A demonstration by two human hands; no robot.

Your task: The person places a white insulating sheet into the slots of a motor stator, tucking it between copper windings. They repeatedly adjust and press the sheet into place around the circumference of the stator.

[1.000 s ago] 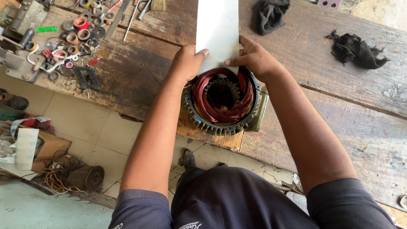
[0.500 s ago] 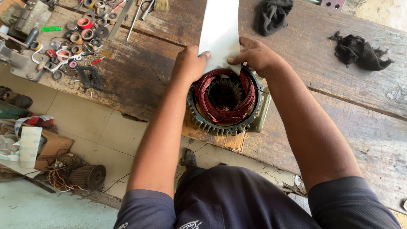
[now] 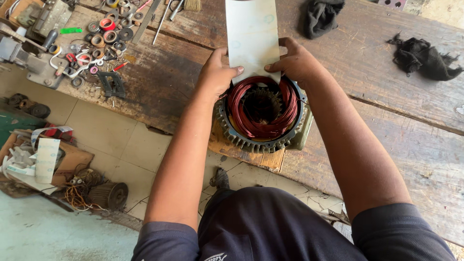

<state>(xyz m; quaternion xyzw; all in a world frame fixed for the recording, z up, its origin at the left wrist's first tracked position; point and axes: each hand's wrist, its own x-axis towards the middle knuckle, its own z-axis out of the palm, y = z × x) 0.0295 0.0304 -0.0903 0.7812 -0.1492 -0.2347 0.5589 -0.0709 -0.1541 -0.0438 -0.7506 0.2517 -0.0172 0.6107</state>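
- Compared with a moment ago, my hands have hardly shifted: both are still at the far rim of the motor stator [image 3: 263, 113], and the pale insulation sheet [image 3: 251, 36] still stands between them, its lower edge at the windings.
- My left hand [image 3: 217, 75] is closed on the sheet's left edge, thumb pressed on its face, the other fingers curled behind.
- My right hand [image 3: 295, 62] pinches the right edge near the bottom corner, fingers bent in tight on it.
- The stator's ribbed grey housing holds a ring of red-brown copper coil [image 3: 261, 123]; the toothed core shows in the middle of that ring.
- The sheet's bottom edge meets the far side of the coil, just below my fingertips; the rest of it runs away from me over the wooden workbench [image 3: 386, 121].
- The stator sits on a scrap of board [image 3: 241, 150] at the near edge of the bench, right under both wrists.
- On the bench to my left lies a scatter of washers and rings [image 3: 104, 36], well apart from my hands.
- Two dark rags [image 3: 321, 17] lie on the far right part of the bench.
- Down on the tiled floor [image 3: 111, 135] to my left are a cardboard box with paper strips [image 3: 46, 159] and a small dark wound part [image 3: 108, 193] with loose wire beside it.
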